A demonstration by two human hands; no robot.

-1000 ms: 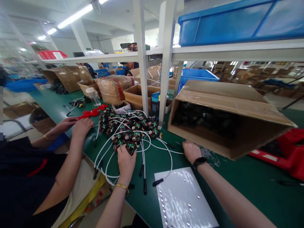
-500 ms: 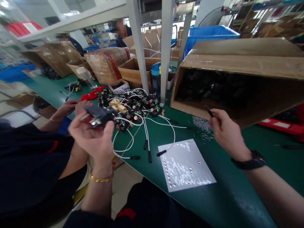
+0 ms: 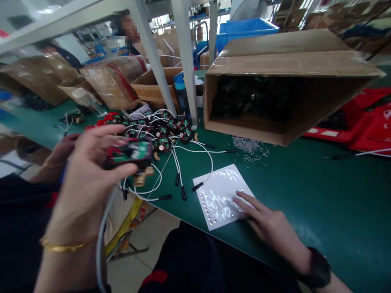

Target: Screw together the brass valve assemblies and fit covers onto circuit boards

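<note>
My left hand (image 3: 87,173) is raised over the table's near edge, its fingers closed round a black-cased valve unit (image 3: 139,152). The unit's open side shows a green circuit board and red parts. A brass fitting (image 3: 142,179) sticks out below it, and a pale cable (image 3: 102,232) runs down past my wrist. My right hand (image 3: 269,224) reaches over a white sheet (image 3: 218,195), fingers stretched out and tips at its right side among small shiny round discs. Its thumb is mostly hidden. Behind the left hand lies a pile of similar units (image 3: 161,132) with white cables.
An open cardboard box (image 3: 244,130) of dark parts lies on its side. Small metal pins (image 3: 249,145) are scattered before it. Red bins (image 3: 366,122) stand at right, a blue-capped bottle (image 3: 181,87) by the posts. A co-worker's hand (image 3: 62,148) is at left.
My right hand has come down from the box's front to the white sheet; the dark thin piece it held no longer shows. My left hand has turned the unit, bringing its circuit board into view.
</note>
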